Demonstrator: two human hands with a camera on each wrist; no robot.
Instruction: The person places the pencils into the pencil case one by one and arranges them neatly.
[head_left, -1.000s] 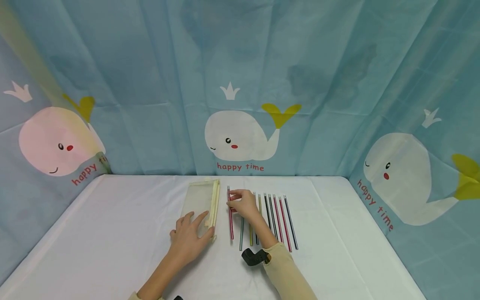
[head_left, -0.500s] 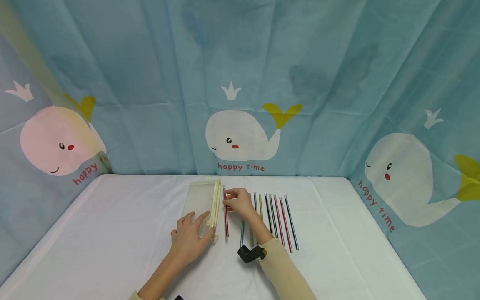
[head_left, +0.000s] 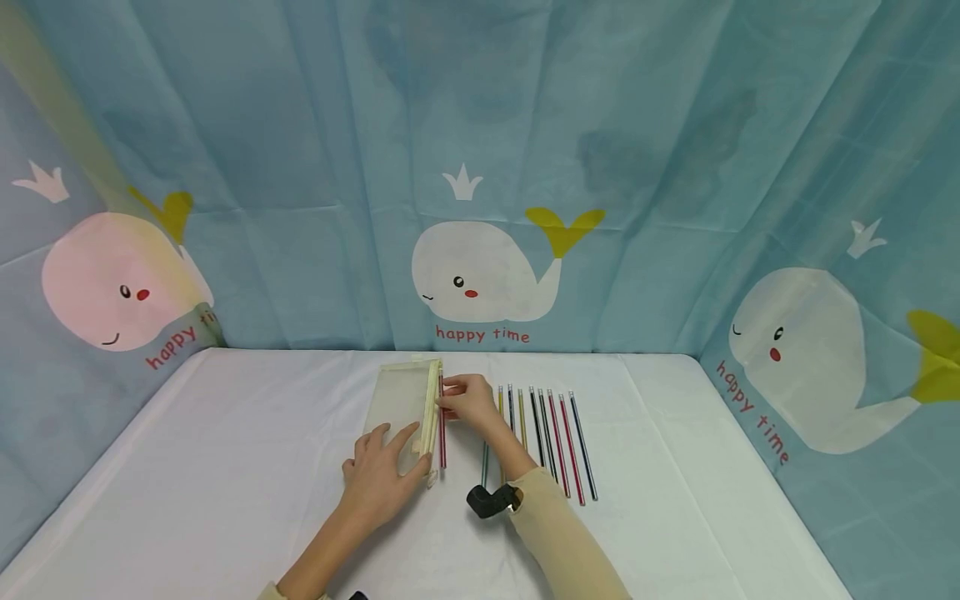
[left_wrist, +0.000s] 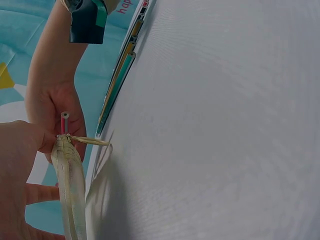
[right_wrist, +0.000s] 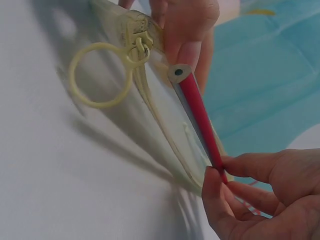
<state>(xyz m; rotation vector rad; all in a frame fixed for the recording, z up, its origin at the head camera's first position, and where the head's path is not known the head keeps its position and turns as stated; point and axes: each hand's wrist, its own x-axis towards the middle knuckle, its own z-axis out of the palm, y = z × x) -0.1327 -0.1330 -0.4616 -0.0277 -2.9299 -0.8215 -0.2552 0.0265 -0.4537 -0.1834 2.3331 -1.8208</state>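
Note:
On the white table a see-through zip pouch [head_left: 393, 396] with pale yellow trim lies under my left hand [head_left: 378, 479]. That hand's spread fingers rest on its top, the thumb near the zip edge. My right hand [head_left: 468, 398] pinches a red-and-silver pencil [right_wrist: 199, 107] between thumb and fingertips, its blunt end towards the right wrist camera. In the head view the pencil is alongside the zip edge; I cannot tell whether any of it is inside. A yellow ring pull [right_wrist: 74, 75] hangs from the zip's near end.
Several striped pencils [head_left: 546, 425] lie in a row to the right, some partly hidden by my right forearm. A black wrist camera mount [head_left: 491, 502] sits below that wrist. Behind the table hangs a blue curtain [head_left: 300, 275] with printed whales.
My right hand has carried the red pencil leftwards, from beside the row to the pouch's zip edge. My left hand has stayed on the pouch.

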